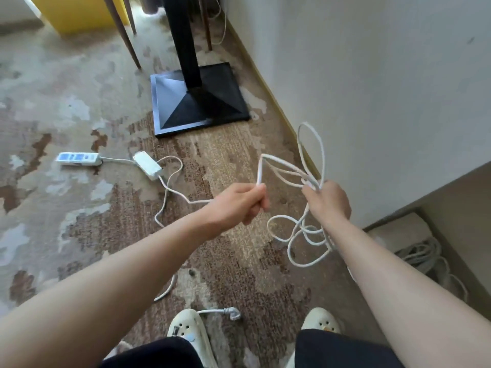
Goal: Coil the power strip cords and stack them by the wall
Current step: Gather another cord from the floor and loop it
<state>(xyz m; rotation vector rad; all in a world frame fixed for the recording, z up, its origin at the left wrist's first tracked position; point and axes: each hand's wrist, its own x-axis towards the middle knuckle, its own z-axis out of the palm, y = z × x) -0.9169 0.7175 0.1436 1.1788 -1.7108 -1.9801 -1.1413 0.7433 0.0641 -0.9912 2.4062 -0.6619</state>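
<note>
My right hand is closed around several loops of white cord, which stick up above the fist and hang in coils below it. My left hand grips the same cord a short way to the left, and a doubled bend runs between the two hands. From my left hand the cord trails over the carpet to a white power strip. A second power strip with a blue label lies further left, joined to the first by a short cord. A white plug rests on the floor by my shoes.
The wall runs along the right side. A black stand with a square base sits near it. Wooden chair legs and a yellow panel stand at the back. A bundle of grey cords lies in a recess at lower right.
</note>
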